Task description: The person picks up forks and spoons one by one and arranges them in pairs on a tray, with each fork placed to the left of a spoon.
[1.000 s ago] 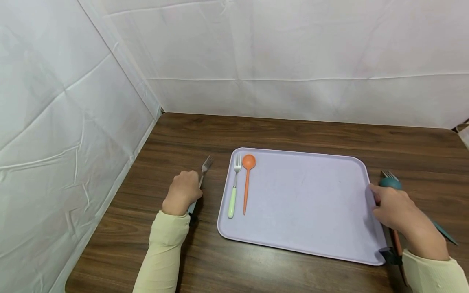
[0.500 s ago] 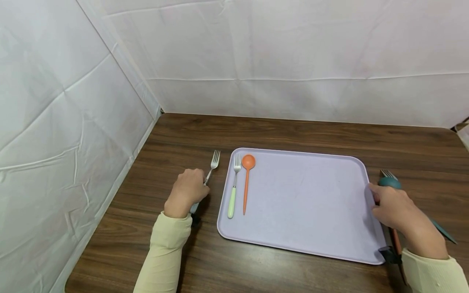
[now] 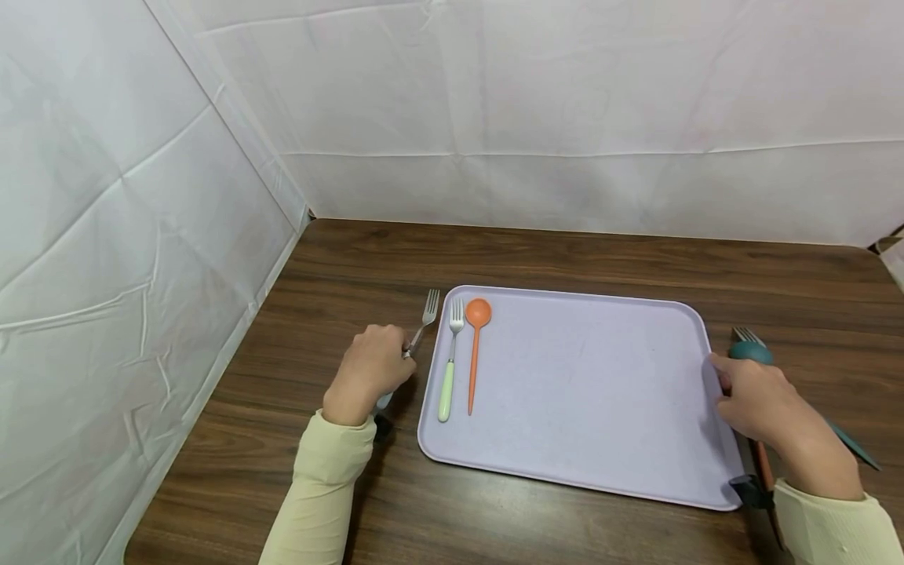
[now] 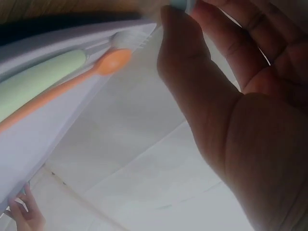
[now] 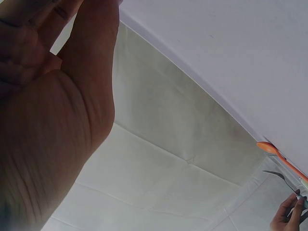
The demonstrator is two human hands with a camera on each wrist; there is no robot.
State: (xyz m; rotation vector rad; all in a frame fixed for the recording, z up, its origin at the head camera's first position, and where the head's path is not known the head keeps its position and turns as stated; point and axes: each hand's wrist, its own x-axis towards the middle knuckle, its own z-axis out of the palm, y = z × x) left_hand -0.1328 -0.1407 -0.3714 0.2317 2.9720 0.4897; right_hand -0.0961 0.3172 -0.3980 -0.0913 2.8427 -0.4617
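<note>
My left hand (image 3: 370, 367) grips a fork (image 3: 430, 308) with a silver head and a pale blue handle, mostly hidden by the palm. The tines point away from me beside the left rim of a pale purple tray (image 3: 600, 384). On the tray's left side lie a fork with a light green handle (image 3: 446, 391) and an orange spoon (image 3: 478, 312), side by side. At the tray's right edge, my right hand (image 3: 766, 404) holds the rim, thumb and fingertips against it. In the right wrist view the blue-handled fork (image 5: 279, 175) appears raised, tines upward.
Right of the tray, partly under my right hand, lie a teal spoon (image 3: 752, 352), another fork (image 3: 749, 336) and a reddish-brown handle (image 3: 763, 464). The dark wooden table (image 3: 565, 259) meets white sheet walls (image 3: 565, 118) behind and to the left.
My left hand has moved right towards the tray, carrying the blue-handled fork, whose tines have come close to the tray's left rim. The right hand has stayed in place.
</note>
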